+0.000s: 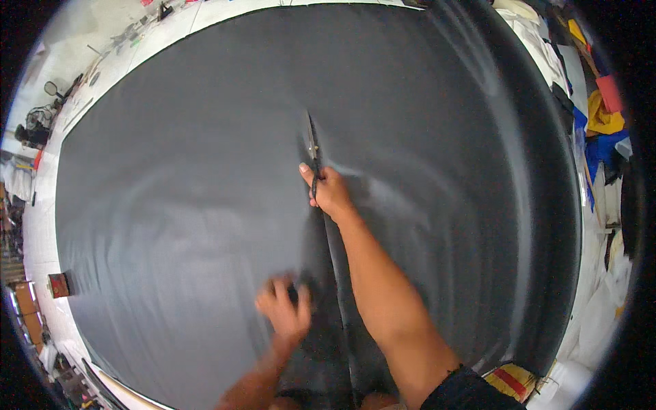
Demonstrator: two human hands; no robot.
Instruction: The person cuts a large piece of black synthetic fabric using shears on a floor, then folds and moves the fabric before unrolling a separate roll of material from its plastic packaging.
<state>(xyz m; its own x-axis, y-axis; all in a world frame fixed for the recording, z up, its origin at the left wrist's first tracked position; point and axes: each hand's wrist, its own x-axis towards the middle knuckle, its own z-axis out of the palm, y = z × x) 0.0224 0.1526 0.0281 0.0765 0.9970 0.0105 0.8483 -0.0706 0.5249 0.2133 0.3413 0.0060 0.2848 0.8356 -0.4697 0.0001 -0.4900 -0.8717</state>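
Note:
A large dark grey sheet [191,137] with a smooth sheen is spread out in front of me. My right hand [332,193] grips a pair of scissors [312,145] by its black handles, and the blades point away from me at the sheet's middle. From the scissors a long cut or edge line [335,266] runs back toward me, just left of my right forearm. My left hand [285,307] is lower and to the left, over the sheet, blurred by motion. Its fingers curl around something dark that I cannot make out.
Light floor tiles [44,239] border the sheet. A small reddish-brown block or tin [59,285] sits at its left edge. Along the right side the sheet bulges into a thick fold [547,205]. Yellow cloth [604,115] and blue cloth [601,154] are heaped beyond it.

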